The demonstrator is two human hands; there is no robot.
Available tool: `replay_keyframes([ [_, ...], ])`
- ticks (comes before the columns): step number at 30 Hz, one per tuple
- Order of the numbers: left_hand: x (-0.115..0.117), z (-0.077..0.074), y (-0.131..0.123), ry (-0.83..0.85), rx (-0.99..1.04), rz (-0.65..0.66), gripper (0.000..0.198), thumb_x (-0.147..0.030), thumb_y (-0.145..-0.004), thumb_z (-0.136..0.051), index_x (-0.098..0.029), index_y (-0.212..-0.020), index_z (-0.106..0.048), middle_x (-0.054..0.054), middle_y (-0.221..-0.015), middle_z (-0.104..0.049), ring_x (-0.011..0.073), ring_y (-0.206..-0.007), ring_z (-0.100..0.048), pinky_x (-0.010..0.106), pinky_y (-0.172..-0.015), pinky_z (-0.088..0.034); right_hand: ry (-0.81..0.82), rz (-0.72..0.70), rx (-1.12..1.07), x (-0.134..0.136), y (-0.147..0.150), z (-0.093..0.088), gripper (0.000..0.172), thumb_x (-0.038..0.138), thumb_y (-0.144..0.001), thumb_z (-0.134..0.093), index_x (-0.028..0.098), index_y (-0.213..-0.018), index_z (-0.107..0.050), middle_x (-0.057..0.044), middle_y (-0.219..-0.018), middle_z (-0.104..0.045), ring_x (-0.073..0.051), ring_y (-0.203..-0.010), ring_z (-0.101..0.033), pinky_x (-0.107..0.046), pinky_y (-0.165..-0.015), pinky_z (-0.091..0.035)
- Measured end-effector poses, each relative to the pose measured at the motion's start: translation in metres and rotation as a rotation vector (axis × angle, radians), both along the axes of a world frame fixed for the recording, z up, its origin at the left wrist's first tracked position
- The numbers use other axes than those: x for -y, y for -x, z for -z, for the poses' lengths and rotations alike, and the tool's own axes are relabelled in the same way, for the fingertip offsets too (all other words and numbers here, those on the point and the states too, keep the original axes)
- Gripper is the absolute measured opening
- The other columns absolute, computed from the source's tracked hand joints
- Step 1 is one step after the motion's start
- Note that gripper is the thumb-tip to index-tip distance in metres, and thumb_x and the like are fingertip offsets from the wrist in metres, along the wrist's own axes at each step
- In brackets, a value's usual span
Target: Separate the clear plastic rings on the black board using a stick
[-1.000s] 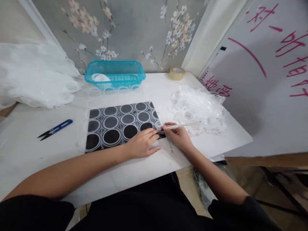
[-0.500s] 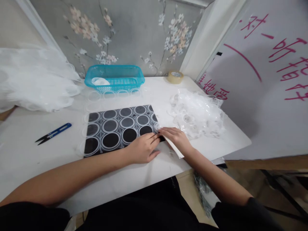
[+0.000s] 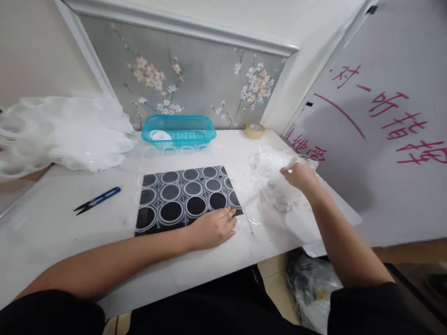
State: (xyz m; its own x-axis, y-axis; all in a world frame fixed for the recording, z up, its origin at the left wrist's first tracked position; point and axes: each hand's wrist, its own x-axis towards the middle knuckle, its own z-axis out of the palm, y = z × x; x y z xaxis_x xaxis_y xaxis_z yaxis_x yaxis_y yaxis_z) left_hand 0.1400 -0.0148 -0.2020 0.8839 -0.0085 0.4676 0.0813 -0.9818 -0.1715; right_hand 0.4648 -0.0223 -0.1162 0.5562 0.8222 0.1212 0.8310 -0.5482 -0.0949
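A clear plastic sheet printed with white rings (image 3: 171,191) lies over a black rectangular board (image 3: 171,211) on the table. My left hand (image 3: 214,228) rests palm down at the near right part of the board, fingers stretched out on the sheet. My right hand (image 3: 303,176) is raised to the right, fingers closed on a white strip (image 3: 291,163). Below and around it spreads a crumpled heap of clear plastic scraps (image 3: 270,184).
Blue thread snips (image 3: 99,199) lie left of the board. A turquoise basket (image 3: 179,123) with white discs stands behind it. There are also a tape roll (image 3: 254,130), a large stack of ringed plastic sheets (image 3: 84,132) at far left and a whiteboard (image 3: 384,186) at right.
My right hand has left the board's right corner and moved right and away over the plastic scraps, carrying the white strip. My left hand stays on the sheet. The view has tilted upward.
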Motion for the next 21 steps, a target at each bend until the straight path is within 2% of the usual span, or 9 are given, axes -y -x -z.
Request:
replay_keyframes([
  [1, 0.004, -0.001, 0.006, -0.053, -0.022, 0.007, 0.031, -0.027, -0.094, -0.046, -0.003, -0.107, -0.061, 0.021, -0.115, -0.065, 0.0261, -0.108, -0.062, 0.035, -0.096, -0.048, -0.036, -0.012, -0.013, 0.005, 0.004, 0.002, 0.026, 0.028, -0.08, -0.056, 0.01, -0.086, -0.073, -0.021, -0.092, -0.07, -0.033, -0.084, -0.067, -0.039, -0.07, -0.05],
  [4, 0.02, -0.007, 0.036, -0.142, -0.12, 0.021, 0.028, -0.016, -0.091, -0.045, -0.003, -0.112, -0.058, 0.023, -0.118, -0.063, 0.028, -0.113, -0.06, 0.038, -0.098, -0.046, -0.316, -0.104, -0.064, 0.013, 0.027, 0.005, 0.026, 0.03, -0.083, -0.054, 0.016, -0.093, -0.074, -0.015, -0.119, -0.065, -0.031, -0.1, -0.064, -0.042, -0.083, -0.05],
  [5, 0.026, -0.011, 0.049, -0.158, -0.147, 0.005, 0.029, -0.013, -0.089, -0.043, -0.003, -0.113, -0.057, 0.023, -0.118, -0.062, 0.0284, -0.114, -0.059, 0.038, -0.099, -0.045, -0.409, -0.174, -0.124, 0.013, 0.041, 0.004, 0.026, 0.032, -0.083, -0.055, 0.017, -0.093, -0.074, -0.014, -0.12, -0.064, -0.03, -0.102, -0.064, -0.043, -0.085, -0.05],
  [7, 0.036, -0.02, 0.076, -0.184, -0.189, -0.072, 0.032, -0.008, -0.087, -0.041, -0.003, -0.114, -0.056, 0.022, -0.117, -0.063, 0.0289, -0.113, -0.059, 0.039, -0.098, -0.045, -0.511, -0.394, -0.322, 0.009, 0.079, 0.004, 0.025, 0.035, -0.082, -0.058, 0.018, -0.091, -0.074, -0.011, -0.11, -0.069, -0.026, -0.097, -0.066, -0.041, -0.084, -0.052],
  [10, 0.046, -0.031, 0.114, -0.2, -0.254, -0.264, 0.035, -0.004, -0.086, -0.037, -0.003, -0.116, -0.056, 0.02, -0.109, -0.065, 0.0291, -0.108, -0.061, 0.04, -0.094, -0.046, -0.452, -0.789, -0.651, 0.0, 0.155, 0.008, 0.019, 0.034, -0.084, -0.059, 0.023, -0.09, -0.074, -0.006, -0.096, -0.074, -0.022, -0.089, -0.068, -0.038, -0.081, -0.054],
  [12, 0.051, -0.033, 0.132, -0.193, -0.284, -0.391, 0.034, -0.004, -0.086, -0.036, -0.003, -0.113, -0.057, 0.019, -0.103, -0.066, 0.0282, -0.105, -0.063, 0.039, -0.091, -0.047, -0.375, -0.927, -0.813, -0.007, 0.208, 0.015, 0.017, 0.032, -0.084, -0.061, 0.023, -0.091, -0.074, -0.005, -0.094, -0.075, -0.021, -0.087, -0.069, -0.036, -0.08, -0.054],
  [16, 0.064, -0.026, 0.147, -0.148, -0.263, -0.566, 0.031, -0.009, -0.089, -0.039, -0.006, -0.112, -0.058, 0.015, -0.095, -0.066, 0.0265, -0.103, -0.063, 0.038, -0.091, -0.046, -0.196, -0.973, -1.077, -0.019, 0.287, 0.04, 0.015, 0.027, -0.08, -0.066, 0.02, -0.091, -0.073, -0.004, -0.087, -0.075, -0.019, -0.079, -0.07, -0.03, -0.071, -0.055],
  [18, 0.07, -0.022, 0.147, -0.137, -0.242, -0.606, 0.029, -0.016, -0.091, -0.042, -0.007, -0.113, -0.058, 0.014, -0.094, -0.065, 0.0283, -0.103, -0.063, 0.04, -0.092, -0.045, -0.156, -1.002, -1.111, -0.02, 0.307, 0.053, 0.011, 0.025, -0.081, -0.066, 0.019, -0.085, -0.073, -0.003, -0.084, -0.075, -0.018, -0.078, -0.07, -0.029, -0.072, -0.054],
  [21, 0.072, -0.019, 0.145, -0.094, -0.233, -0.679, 0.036, -0.033, -0.095, -0.044, -0.007, -0.113, -0.059, 0.015, -0.094, -0.064, 0.0324, -0.101, -0.063, 0.042, -0.087, -0.048, -0.16, -1.04, -1.081, -0.017, 0.317, 0.066, 0.01, 0.024, -0.082, -0.064, 0.019, -0.082, -0.073, -0.004, -0.087, -0.075, -0.018, -0.082, -0.07, -0.029, -0.076, -0.053],
])
